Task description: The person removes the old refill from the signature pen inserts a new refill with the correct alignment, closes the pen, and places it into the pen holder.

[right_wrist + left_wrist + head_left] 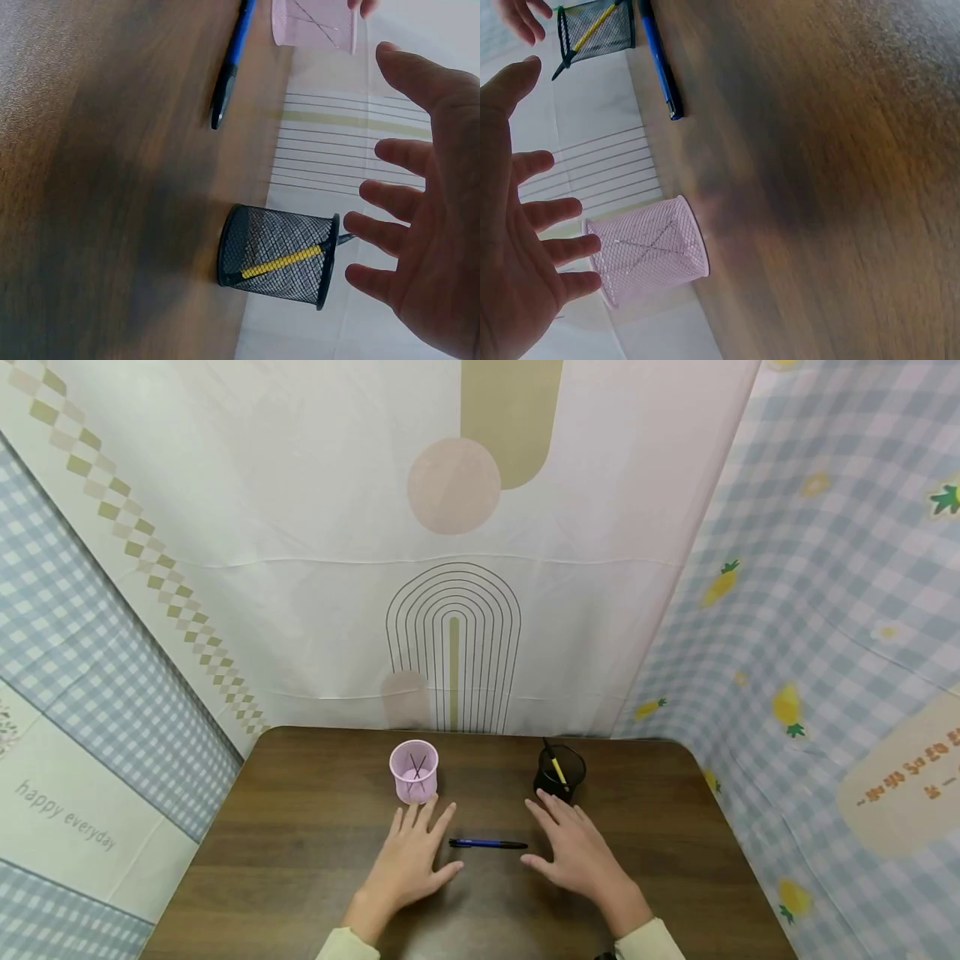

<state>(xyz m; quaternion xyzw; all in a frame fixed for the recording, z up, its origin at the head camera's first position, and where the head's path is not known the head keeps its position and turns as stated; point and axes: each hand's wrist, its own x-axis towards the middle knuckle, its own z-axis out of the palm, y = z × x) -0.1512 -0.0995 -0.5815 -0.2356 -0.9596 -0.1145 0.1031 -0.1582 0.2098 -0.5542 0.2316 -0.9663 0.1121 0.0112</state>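
Observation:
A blue pen with black ends [487, 843] lies crosswise on the wooden table between the two hands. The left hand [412, 860] is spread above the table, fingers extended toward a pink mesh pen cup [414, 787], and it holds nothing. The right hand [573, 852] is likewise spread and bare, its fingertips near a black mesh pen cup [572, 768]. Inside the black cup leans a yellow and black pen [281, 262], its tip sticking out over the rim. Through the pink cup's mesh [649, 251] a dark crossed pattern shows.
The brown wooden table [300, 827] ends at a pale printed cloth [322, 635] hanging behind it. Blue checked cloths flank both sides, the right one [750, 693] with pineapple and lemon prints. Both cups stand near the table's far edge.

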